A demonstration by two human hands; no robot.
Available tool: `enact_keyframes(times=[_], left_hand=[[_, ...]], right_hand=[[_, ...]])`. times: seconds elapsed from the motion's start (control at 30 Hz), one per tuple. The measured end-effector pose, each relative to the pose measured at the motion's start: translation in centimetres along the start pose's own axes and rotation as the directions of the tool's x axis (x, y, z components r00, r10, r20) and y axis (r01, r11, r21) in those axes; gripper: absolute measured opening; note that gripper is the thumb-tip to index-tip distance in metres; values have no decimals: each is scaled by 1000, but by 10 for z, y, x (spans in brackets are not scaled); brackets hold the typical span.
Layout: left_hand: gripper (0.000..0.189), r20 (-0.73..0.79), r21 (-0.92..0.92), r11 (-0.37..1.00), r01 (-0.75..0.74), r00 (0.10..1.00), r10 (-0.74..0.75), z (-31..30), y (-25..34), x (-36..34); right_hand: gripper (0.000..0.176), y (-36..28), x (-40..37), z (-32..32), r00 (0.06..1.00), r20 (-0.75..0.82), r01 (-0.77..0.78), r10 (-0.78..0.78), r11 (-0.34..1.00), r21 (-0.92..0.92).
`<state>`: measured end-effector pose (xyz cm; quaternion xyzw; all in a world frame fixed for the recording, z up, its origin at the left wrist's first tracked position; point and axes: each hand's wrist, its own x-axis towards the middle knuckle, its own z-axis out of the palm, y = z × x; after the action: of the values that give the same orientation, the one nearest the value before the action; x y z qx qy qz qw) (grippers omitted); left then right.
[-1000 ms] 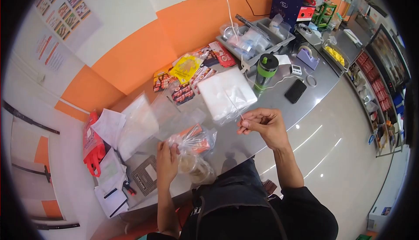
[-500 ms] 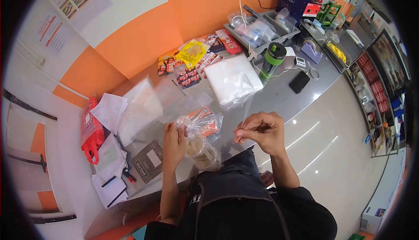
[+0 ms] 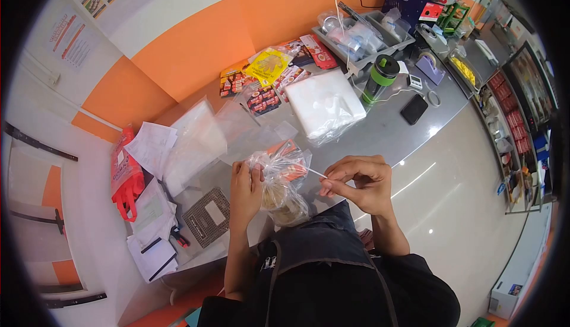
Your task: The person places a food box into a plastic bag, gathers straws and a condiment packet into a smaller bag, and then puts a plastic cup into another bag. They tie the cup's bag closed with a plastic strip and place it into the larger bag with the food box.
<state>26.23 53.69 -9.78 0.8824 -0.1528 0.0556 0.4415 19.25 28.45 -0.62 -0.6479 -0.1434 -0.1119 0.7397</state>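
Observation:
A clear plastic bag (image 3: 287,203) with something pale brown inside stands at the table's near edge, its top gathered. My left hand (image 3: 246,187) is closed on the gathered neck from the left side. To the right, my right hand (image 3: 359,183) pinches the end of a thin white strip (image 3: 317,173), which runs toward the bag's neck. An orange and white packet (image 3: 290,159) lies just behind the bag top, seen partly through the plastic.
A stack of clear bags (image 3: 325,104), a green-lidded tumbler (image 3: 380,79) and a phone (image 3: 414,109) sit behind my hands. Left are papers, a red bag (image 3: 126,175) and a patterned box (image 3: 206,217). A grey tray (image 3: 362,42) stands at the back.
The view has shifted slightly, with table items now a little to the right. The white strip now shows clearly, stretched between the bag's neck and my right fingers.

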Motion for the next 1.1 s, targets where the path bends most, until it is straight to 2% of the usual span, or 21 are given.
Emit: enact_keyframes(times=[0.13,0.27,0.33,0.37,0.47,0.67,0.87,0.97,1.1], left_hand=[[25,-5,-39,998,46,999,-46,-2,2,1],[25,-57,-209,969,132,988,-146,2,-1,-2],[25,-72,-211,969,128,987,-145,2,-4,-3],[25,-78,-212,969,124,987,-143,1,-5,-3],[25,7,-343,907,246,966,-259,-2,-9,-1],[27,85,-346,881,323,946,-314,-9,-2,4],[26,93,-218,933,288,957,-274,-12,1,4],[24,-14,-151,977,152,988,-156,-9,6,2],[19,-35,-70,995,65,997,-68,-7,5,-1]], right_hand=[[10,12,0,5,1000,-4,-26,25,995,-93],[8,32,-5,19,996,-10,-86,90,918,-388],[6,41,-13,27,990,-33,-138,139,867,-479],[6,46,-17,31,986,-39,-160,162,858,-489],[6,55,-25,39,976,-60,-211,211,831,-514],[6,63,-24,48,966,-74,-248,248,799,-547],[7,70,-12,61,973,-63,-217,221,795,-566],[19,81,-4,69,975,-53,-210,216,815,-539],[41,100,7,82,977,-79,-212,198,853,-477]])
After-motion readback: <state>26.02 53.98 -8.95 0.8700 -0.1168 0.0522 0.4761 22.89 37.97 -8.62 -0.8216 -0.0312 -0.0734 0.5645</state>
